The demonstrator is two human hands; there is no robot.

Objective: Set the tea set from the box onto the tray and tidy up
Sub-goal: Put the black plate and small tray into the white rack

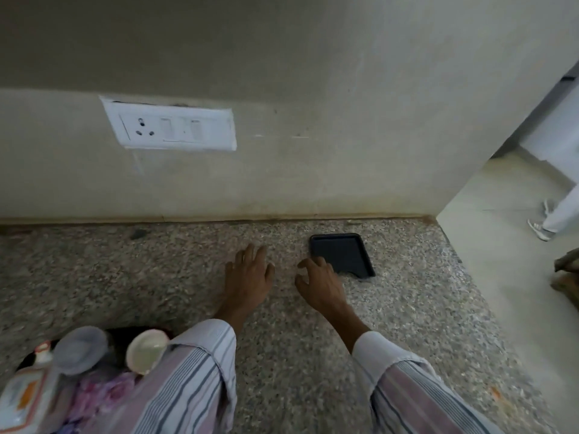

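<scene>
A small black tray [344, 252] lies flat on the speckled stone counter [391, 324] near the back wall, right of centre. My right hand [318, 281] hovers at its near-left corner, fingers spread and curled, holding nothing. Left of it, my left hand [249, 274] rests palm-down and open on the counter. At the bottom left lie tea set pieces: a white cup [146, 350] on its side, a greyish saucer or lid [80, 349], and a white piece with an orange pattern [26, 393]. My left sleeve partly hides them.
A white socket-and-switch plate [170, 126] is set in the wall behind the counter. The counter ends at the right, with a pale floor [501, 245] below it. A person's leg and shoe [545, 227] stand there. Pink wrapping [103, 393] lies among the tea pieces.
</scene>
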